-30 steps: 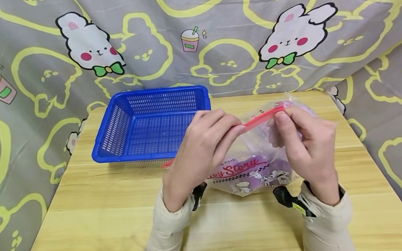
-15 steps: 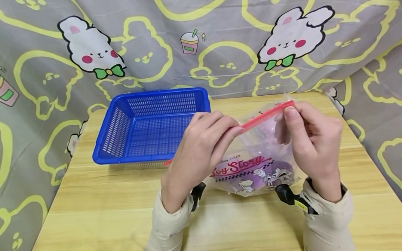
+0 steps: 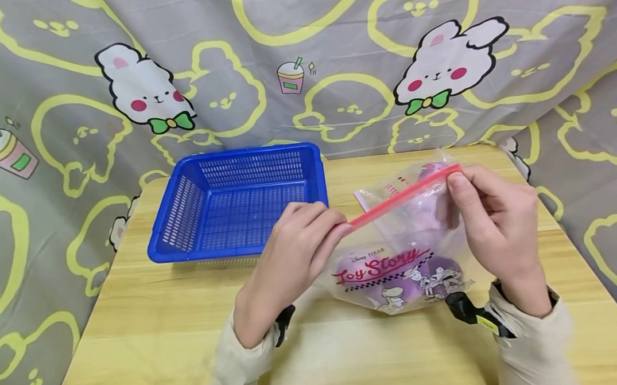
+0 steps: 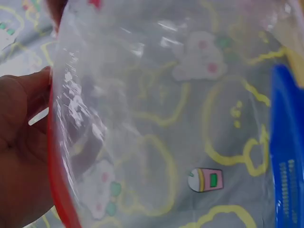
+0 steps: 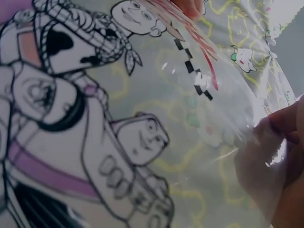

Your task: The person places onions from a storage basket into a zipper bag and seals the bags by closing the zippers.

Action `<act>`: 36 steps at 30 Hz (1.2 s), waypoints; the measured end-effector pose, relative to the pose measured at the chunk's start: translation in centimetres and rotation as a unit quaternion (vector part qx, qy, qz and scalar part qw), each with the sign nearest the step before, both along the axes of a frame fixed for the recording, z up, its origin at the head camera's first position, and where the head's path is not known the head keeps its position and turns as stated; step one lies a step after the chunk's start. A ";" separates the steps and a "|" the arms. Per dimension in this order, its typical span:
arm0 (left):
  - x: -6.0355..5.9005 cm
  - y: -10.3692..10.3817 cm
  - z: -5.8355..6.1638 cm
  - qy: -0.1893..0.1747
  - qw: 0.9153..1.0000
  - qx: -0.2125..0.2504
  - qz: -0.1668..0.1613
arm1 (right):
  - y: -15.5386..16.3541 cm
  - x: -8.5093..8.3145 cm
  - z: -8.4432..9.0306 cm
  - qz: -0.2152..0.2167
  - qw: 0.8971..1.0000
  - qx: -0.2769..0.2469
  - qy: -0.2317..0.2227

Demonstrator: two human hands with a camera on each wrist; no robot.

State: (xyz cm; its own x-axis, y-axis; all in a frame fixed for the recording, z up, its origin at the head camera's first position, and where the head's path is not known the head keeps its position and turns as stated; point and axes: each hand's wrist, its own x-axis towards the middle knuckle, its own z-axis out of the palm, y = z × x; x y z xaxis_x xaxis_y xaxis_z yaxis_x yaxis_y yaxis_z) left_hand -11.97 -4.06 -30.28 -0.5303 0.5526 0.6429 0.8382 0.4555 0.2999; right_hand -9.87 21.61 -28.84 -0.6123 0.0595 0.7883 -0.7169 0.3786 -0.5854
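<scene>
- Left hand [image 3: 295,245]: fingertips pressed together, pinching the lower left end of the red zip strip [image 3: 404,195]; the other fingers are curled in behind them.
- Left wrist view: the palm [image 4: 21,156] lies against the red edge [image 4: 58,190] of the clear film; how the fingertips lie cannot be told from there.
- Right hand [image 3: 496,221]: thumb on the near side and fingers on the far side, pinching the upper right end of the same strip.
- Right wrist view: the fingers [image 5: 285,142] show through the film beside the printed cartoon figures.
- The zip strip runs taut and slanted between the two hands, rising towards the right hand.
- Toy Story zip bag [image 3: 405,268]: clear plastic with a red title and a cartoon print, something purple inside. It hangs from the strip, its lower edge at the wooden table [image 3: 154,320]. Whether the strip is sealed along its length cannot be told.
- The bag sits just right of the blue basket [image 3: 236,204], apart from it.
- The left hand is in front of the basket's near right corner.
- The basket stands on the far left part of the table; nothing shows in it.
- Beige sleeves [image 3: 537,349] cover both forearms, each with a black wrist mount.
- Behind the basket hangs a grey cloth [image 3: 333,53] with rabbits and yellow outlines.
</scene>
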 end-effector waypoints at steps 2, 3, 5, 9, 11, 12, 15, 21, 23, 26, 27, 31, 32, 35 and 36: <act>0.1 -0.5 -0.5 0.002 1.000 -0.005 0.003 | 0.4 0.1 -0.1 -0.010 1.000 -0.004 -0.004; 0.0 -0.8 -0.7 0.002 1.000 -0.007 0.004 | 0.6 0.2 -0.1 -0.018 1.000 -0.007 -0.007; 0.0 -1.3 -1.2 0.001 1.000 -0.011 0.004 | 1.0 0.4 -0.2 -0.018 0.999 -0.026 -0.010; -0.2 -2.6 -2.0 -0.006 1.000 -0.024 0.004 | 1.6 0.5 -0.3 0.018 0.995 -0.094 -0.006; -0.4 -3.4 -2.5 -0.012 0.999 -0.033 0.008 | 2.0 0.3 -0.4 0.034 0.992 -0.124 -0.003; -0.5 -3.8 -2.7 -0.014 0.999 -0.036 0.012 | 2.2 0.3 -0.4 0.037 0.990 -0.135 -0.004; -0.6 -5.0 -3.4 -0.014 0.999 -0.044 0.020 | 2.7 0.0 -0.6 0.018 0.991 -0.129 -0.025; -0.6 -6.2 -3.8 -0.027 0.998 -0.051 0.022 | 3.0 -0.7 -1.8 0.001 0.992 -0.119 -0.031; -0.7 -6.4 -3.7 -0.037 0.997 -0.054 0.028 | 2.8 -1.1 -2.2 -0.002 0.991 -0.132 -0.024; -1.0 -6.8 -4.0 -0.053 0.995 -0.069 0.055 | 2.9 -2.3 -2.5 -0.058 0.990 -0.123 -0.028; -1.1 -7.0 -4.2 -0.058 0.993 -0.075 0.066 | 3.3 -2.8 -2.7 -0.084 0.989 -0.118 -0.035; -1.3 -8.1 -5.4 -0.077 0.987 -0.096 0.098 | 6.1 -5.7 -4.4 -0.166 0.977 -0.108 -0.084; -1.4 -8.4 -5.8 -0.080 0.987 -0.099 0.103 | 7.0 -6.2 -5.2 -0.180 0.972 -0.101 -0.111; -1.3 -9.5 -7.1 -0.085 0.983 -0.104 0.121 | 9.3 -6.4 -7.4 -0.233 0.944 -0.032 -0.231; -1.3 -9.9 -7.5 -0.084 0.983 -0.103 0.129 | 10.0 -6.1 -8.2 -0.242 0.931 -0.005 -0.272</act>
State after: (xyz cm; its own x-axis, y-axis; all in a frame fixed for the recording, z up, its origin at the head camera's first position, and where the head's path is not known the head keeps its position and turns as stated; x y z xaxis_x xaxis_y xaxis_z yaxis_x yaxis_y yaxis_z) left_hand -13.29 -13.91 -37.81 -0.7587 0.4953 0.4231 0.6336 0.7120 0.3026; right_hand -15.93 31.59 -36.99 -0.8208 0.4374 0.3675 -0.0606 0.5731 -0.8173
